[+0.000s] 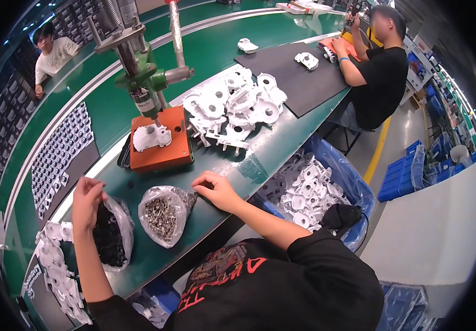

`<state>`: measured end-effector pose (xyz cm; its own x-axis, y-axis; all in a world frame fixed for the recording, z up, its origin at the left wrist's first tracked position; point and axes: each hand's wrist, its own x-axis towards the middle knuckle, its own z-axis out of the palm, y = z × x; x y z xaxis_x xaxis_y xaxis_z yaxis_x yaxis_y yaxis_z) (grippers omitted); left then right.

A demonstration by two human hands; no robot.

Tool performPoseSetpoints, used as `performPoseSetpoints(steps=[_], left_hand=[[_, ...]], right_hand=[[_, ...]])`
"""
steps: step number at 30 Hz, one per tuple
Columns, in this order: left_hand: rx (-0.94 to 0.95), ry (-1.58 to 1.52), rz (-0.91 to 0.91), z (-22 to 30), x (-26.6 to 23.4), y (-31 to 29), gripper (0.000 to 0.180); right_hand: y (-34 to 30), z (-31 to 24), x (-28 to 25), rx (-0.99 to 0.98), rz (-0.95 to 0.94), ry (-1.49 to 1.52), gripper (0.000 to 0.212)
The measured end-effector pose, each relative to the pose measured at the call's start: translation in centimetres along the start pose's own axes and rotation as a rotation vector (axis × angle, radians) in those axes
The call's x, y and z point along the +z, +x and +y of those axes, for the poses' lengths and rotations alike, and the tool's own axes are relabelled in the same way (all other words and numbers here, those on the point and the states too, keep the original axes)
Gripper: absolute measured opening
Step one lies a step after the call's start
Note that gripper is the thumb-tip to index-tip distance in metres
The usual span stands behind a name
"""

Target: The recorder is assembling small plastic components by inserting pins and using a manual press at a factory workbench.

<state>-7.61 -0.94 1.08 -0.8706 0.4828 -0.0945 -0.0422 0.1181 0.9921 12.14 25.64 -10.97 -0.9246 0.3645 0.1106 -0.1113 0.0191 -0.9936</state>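
Observation:
My left hand (pixel 88 199) is raised beside a clear plastic bag of small black parts (pixel 110 234). Its fingertips are pinched together, and anything between them is too small to make out. At the right edge of another clear bag, full of small metal pins (pixel 162 218), is my right hand (pixel 217 191). Thumb and forefinger are closed there, and what they hold, if anything, cannot be made out. Beyond both hands, a white plastic housing (pixel 151 137) lies on the orange fixture block (pixel 162 160), under a green bench press (pixel 141 83).
A pile of white housings (pixel 238 105) sits right of the press. Sheets of small parts (pixel 61 157) lie left. A blue lined bin (pixel 359 193) of white parts stands by the bench. A co-worker (pixel 384 71) sits far right; another person (pixel 53 55) is across the line.

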Motion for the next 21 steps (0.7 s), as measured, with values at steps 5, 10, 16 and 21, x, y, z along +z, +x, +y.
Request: performPoseSetpoints(steps=[5, 10, 16, 21], left_hand=[[0.099, 0.167, -0.034, 1.9, 4.3, 4.8, 0.011], [0.334, 0.622, -0.085, 2.7, 7.7, 10.6, 0.016], [0.137, 0.421, -0.206, 2.9, 10.4, 16.2, 0.013], [0.106, 0.461, -0.361, 3.0, 11.8, 18.7, 0.009]], right_hand=[[0.1, -0.5, -0.1, -0.013, -0.003, -0.049, 0.01], [0.0, -0.1, -0.4, -0.043, -0.004, -0.071, 0.008], [-0.1, -0.5, -0.4, -0.009, -0.038, -0.024, 0.007], [0.0, -0.4, -0.3, -0.089, -0.015, -0.049, 0.008]])
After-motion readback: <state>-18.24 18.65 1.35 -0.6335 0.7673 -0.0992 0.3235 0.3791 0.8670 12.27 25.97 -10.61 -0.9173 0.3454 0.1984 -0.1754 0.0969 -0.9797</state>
